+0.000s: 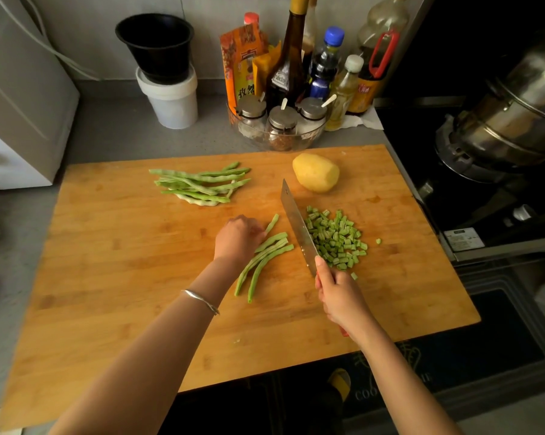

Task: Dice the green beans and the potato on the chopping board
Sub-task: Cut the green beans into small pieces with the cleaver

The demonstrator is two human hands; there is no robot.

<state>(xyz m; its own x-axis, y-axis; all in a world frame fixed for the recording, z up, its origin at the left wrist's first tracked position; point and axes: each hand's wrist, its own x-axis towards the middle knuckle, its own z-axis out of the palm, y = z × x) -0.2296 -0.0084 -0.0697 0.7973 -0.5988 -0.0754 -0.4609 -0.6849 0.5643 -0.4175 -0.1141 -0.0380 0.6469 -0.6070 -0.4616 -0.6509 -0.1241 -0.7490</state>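
Observation:
A large wooden chopping board (114,265) covers the counter. My left hand (238,237) has curled fingers on a few long green beans (264,259) in the board's middle. My right hand (338,296) grips the handle of a cleaver (297,226), whose blade stands just right of the bean ends. A pile of diced bean pieces (335,238) lies to the right of the blade. A bunch of whole green beans (200,183) rests at the back left of the board. A peeled yellow potato (316,172) sits at the back, whole.
A glass bowl (258,141) of spice jars, sauce bottles and packets stands behind the board. A black pot on a white tub (167,92) is at back left. A steel pot (515,120) sits on the stove to the right. Stray bean bits lie on the board.

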